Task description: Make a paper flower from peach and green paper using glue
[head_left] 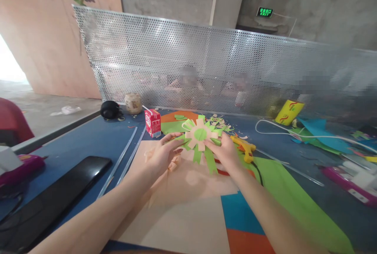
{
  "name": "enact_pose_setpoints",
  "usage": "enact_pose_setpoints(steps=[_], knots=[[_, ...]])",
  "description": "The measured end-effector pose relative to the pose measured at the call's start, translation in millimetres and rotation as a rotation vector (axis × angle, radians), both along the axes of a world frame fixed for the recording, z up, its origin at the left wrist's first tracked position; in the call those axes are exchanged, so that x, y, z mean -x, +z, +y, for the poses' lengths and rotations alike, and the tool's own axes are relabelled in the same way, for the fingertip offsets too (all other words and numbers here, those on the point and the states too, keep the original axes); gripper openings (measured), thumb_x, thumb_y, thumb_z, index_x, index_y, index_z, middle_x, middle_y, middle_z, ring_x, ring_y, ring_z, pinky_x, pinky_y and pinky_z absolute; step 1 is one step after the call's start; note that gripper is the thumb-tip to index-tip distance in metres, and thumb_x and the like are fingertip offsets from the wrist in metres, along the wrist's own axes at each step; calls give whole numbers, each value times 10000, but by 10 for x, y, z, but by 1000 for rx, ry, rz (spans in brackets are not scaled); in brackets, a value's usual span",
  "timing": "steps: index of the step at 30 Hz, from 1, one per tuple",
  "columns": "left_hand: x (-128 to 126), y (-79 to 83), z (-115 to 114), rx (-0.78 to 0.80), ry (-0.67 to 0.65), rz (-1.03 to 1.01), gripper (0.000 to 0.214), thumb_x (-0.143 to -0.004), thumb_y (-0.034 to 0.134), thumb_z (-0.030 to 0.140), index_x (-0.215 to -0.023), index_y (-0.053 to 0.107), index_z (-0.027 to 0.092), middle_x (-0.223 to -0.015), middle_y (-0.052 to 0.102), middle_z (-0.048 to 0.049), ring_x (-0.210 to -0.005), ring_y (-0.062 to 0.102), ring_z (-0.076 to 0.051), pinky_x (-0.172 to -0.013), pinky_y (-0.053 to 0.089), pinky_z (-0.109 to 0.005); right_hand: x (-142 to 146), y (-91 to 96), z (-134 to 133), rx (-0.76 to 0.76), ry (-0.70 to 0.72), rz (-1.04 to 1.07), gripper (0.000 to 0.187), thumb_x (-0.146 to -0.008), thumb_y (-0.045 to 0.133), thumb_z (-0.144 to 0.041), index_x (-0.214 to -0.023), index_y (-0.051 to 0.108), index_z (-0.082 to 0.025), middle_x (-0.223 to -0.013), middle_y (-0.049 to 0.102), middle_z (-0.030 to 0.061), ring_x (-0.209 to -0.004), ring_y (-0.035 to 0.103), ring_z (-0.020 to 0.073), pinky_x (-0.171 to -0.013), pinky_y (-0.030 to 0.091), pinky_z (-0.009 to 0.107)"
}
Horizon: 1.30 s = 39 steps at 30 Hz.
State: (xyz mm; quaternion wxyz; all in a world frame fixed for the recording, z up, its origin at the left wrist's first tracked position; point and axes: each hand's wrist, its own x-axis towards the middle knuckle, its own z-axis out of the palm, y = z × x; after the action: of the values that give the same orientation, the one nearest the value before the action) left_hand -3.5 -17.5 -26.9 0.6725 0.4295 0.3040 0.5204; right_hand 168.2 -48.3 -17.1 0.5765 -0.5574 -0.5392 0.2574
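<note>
Between my two hands is a paper flower (200,134) with a green round centre, pale peach petals and green strips sticking out behind and below. My left hand (166,150) pinches its left side by a green strip. On the right edge, the fingers of my right hand (225,150) are closed on the flower, the thumb near a peach petal. Under the hands lie large peach paper sheets (188,214), with curled peach paper pieces (173,163) near my left wrist. A yellow glue gun (246,148) lies just right of my right hand.
Clear glue sticks (119,159) and a black phone (59,195) lie left. A red drink carton (152,122) and a jar (133,103) stand behind. Paper scraps (220,122), green paper (294,195) and a white cable (294,131) lie around. A perforated metal screen (165,57) borders the table.
</note>
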Motion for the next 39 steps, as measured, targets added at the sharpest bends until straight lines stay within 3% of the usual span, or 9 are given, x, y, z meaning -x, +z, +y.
enact_pose_setpoints(steps=[7, 16, 28, 34, 39], knots=[[34, -71, 75, -155, 99, 230, 246, -619, 649, 274, -840, 609, 172, -924, 580, -54, -796, 548, -148, -696, 419, -275, -4, 21, -2, 0, 13, 24, 265, -614, 610, -270, -841, 502, -187, -877, 641, 63, -793, 615, 201, -676, 471, 301], [56, -19, 79, -141, 74, 177, 220, -622, 643, 261, -811, 598, 158, -876, 586, -59, -801, 589, -185, -668, 428, -273, 2, 44, -24, 4, -63, -121, 214, -607, 606, -266, -786, 513, -195, -811, 652, 44, -756, 612, 199, -636, 456, 282], [81, 18, 101, -169, 134, 287, 169, -627, 609, 246, -783, 614, 181, -819, 618, -48, -782, 597, -176, -618, 429, -244, -3, 29, -22, 9, -21, -166, 245, -616, 594, -272, -832, 511, -188, -881, 638, 57, -812, 599, 198, -681, 438, 282], [91, 14, 108, -169, 82, 282, 179, -633, 597, 221, -802, 638, 181, -839, 630, -60, -767, 599, -166, -619, 428, -242, 8, 39, -37, 3, -17, -164, 235, -616, 590, -271, -822, 505, -197, -870, 635, 50, -807, 596, 201, -683, 432, 288], [86, 32, 113, -133, 139, 249, 207, -613, 615, 203, -817, 633, 171, -727, 636, -49, -710, 595, -148, -635, 437, -255, -4, 20, -32, -2, -8, -209, 266, -621, 589, -310, -845, 504, -197, -866, 625, 48, -809, 586, 204, -700, 424, 302]])
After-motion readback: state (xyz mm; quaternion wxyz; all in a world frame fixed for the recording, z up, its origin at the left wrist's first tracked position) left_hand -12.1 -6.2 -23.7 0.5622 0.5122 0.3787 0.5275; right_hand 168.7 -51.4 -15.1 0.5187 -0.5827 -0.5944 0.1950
